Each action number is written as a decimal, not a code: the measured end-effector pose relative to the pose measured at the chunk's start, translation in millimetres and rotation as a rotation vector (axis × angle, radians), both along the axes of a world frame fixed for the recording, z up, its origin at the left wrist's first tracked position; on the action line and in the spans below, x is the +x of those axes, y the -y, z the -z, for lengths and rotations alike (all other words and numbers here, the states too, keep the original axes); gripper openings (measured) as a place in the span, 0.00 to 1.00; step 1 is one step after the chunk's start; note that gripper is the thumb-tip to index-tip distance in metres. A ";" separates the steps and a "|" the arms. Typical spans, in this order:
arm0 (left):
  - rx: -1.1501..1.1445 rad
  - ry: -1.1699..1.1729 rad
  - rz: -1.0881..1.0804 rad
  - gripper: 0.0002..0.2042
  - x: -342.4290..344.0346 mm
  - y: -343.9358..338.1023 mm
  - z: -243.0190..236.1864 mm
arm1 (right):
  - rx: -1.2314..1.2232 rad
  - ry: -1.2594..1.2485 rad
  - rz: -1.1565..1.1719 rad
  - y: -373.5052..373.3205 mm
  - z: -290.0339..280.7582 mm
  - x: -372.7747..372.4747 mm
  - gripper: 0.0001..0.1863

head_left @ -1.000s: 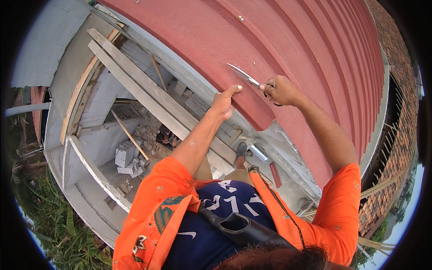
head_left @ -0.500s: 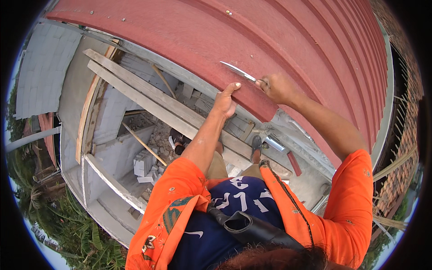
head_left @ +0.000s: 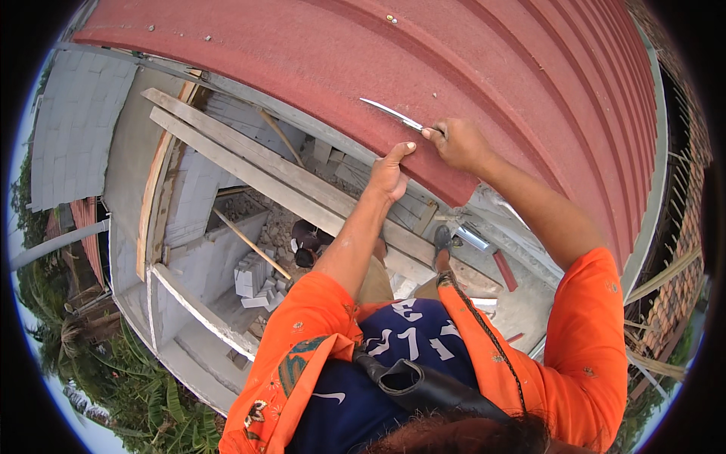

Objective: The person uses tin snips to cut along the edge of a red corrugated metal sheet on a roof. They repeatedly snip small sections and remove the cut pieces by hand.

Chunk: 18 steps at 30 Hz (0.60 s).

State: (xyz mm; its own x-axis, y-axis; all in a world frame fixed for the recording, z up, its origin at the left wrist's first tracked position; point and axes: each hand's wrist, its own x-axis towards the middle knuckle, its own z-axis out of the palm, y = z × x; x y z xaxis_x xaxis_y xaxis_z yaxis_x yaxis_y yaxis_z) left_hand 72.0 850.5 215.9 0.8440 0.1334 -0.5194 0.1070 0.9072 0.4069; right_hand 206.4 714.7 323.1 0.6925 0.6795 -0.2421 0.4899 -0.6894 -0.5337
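Observation:
My right hand (head_left: 458, 144) is closed around the handle of a silver knife (head_left: 390, 111) with a curved, pointed blade. The handle is mostly hidden in my fist. The blade points left, over a red ribbed metal roofing sheet (head_left: 302, 76); whether it touches the sheet I cannot tell. My left hand (head_left: 389, 174) grips the sheet's near edge, just below and left of the right hand. Its thumb lies on top, and its fingers are hidden beneath the edge.
Long wooden planks (head_left: 249, 151) span the opening below the roof edge. One of my feet (head_left: 442, 238) shows below. Another person (head_left: 308, 238) is lower down, near stacked grey blocks (head_left: 253, 281) and a slanting pole (head_left: 253, 244). A red strip (head_left: 504, 270) lies at the right.
Both hands have shifted slightly right in the view, and the knife blade has turned to look narrower. The person below shows more beside my left arm.

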 end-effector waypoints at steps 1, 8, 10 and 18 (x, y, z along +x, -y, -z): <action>-0.009 -0.007 0.004 0.25 0.0 -1.7 2.8 | -0.032 0.000 0.027 -4.1 -1.4 -3.6 0.23; -0.005 -0.116 -0.056 0.18 1.1 3.0 -4.1 | -0.114 0.102 0.095 -11.1 -3.9 -26.1 0.25; -0.003 -0.085 -0.072 0.18 -0.2 5.7 -12.9 | -0.141 -0.010 0.070 -11.3 -18.9 -12.9 0.23; -0.011 -0.060 -0.078 0.19 0.7 7.2 -16.8 | -0.151 -0.040 0.064 -12.3 -19.8 -6.1 0.24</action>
State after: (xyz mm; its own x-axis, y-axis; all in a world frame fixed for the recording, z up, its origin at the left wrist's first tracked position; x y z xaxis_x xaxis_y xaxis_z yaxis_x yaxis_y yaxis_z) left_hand 72.8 843.3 232.7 0.7988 0.1917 -0.5703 0.0595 0.9181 0.3919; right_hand 200.4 727.0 342.9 0.7212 0.5877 -0.3667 0.4225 -0.7927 -0.4395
